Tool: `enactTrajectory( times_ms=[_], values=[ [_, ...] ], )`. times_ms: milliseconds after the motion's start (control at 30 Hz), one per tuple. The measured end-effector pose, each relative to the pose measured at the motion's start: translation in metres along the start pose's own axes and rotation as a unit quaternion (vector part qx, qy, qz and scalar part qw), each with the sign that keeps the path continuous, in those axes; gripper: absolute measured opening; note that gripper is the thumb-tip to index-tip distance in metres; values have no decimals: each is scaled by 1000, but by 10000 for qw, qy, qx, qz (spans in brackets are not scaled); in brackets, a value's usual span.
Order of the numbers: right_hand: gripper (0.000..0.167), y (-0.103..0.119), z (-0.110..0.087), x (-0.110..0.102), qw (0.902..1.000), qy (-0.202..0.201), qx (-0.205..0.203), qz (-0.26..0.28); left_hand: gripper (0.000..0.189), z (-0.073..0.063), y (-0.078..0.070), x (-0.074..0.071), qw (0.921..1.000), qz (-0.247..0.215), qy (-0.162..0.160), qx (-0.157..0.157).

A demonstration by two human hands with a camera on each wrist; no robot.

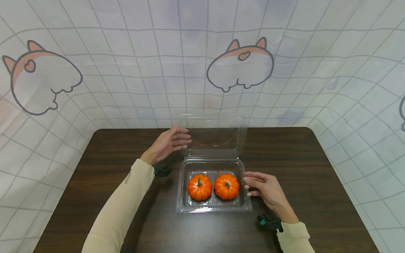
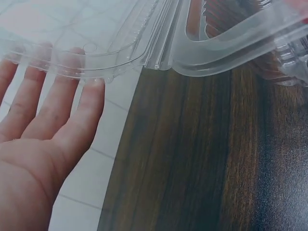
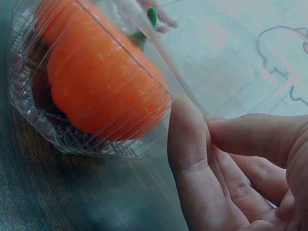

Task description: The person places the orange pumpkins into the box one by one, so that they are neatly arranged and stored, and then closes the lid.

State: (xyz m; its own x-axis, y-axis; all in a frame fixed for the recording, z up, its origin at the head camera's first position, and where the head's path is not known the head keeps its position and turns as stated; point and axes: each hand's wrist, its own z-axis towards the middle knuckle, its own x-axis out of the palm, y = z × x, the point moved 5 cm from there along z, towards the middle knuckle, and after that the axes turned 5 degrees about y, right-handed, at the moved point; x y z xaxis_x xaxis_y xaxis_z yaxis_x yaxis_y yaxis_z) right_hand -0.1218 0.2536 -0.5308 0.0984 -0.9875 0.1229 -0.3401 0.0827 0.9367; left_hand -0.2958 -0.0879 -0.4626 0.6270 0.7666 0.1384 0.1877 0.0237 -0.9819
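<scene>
Left hand (image 1: 166, 144): fingers loosely extended, fingertips against the 9 o'clock edge of the clear lid (image 1: 213, 136); the clear tray (image 1: 213, 210) lies at this hand's 4 o'clock
Left pumpkin (image 1: 199, 189): orange, in the tray toward 9 o'clock
Lid: raised, hinged along the tray's 12 o'clock side
Tray: on the desk (image 1: 284, 151), at the right hand's 9 o'clock
Right pumpkin (image 1: 226, 189): in the tray toward 3 o'clock
Right hand (image 1: 266, 189): thumb and forefinger pinch the tray's 3 o'clock rim
</scene>
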Motion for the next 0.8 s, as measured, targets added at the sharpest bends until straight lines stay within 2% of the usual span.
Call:
enactTrajectory(
  times_ms=[367,533,800],
  values=[
    [56,4,1,-2,10000,-72,55,-40,78,-4,-9,4,9994,268,144,172],
    [55,4,0,-1,9999,-86,24,-99,69,-7,-11,6,9989,434,116,132],
    [54,4,-2,1,9997,-149,4,-173,71,-13,-22,12,9974,651,226,189]
  ],
)
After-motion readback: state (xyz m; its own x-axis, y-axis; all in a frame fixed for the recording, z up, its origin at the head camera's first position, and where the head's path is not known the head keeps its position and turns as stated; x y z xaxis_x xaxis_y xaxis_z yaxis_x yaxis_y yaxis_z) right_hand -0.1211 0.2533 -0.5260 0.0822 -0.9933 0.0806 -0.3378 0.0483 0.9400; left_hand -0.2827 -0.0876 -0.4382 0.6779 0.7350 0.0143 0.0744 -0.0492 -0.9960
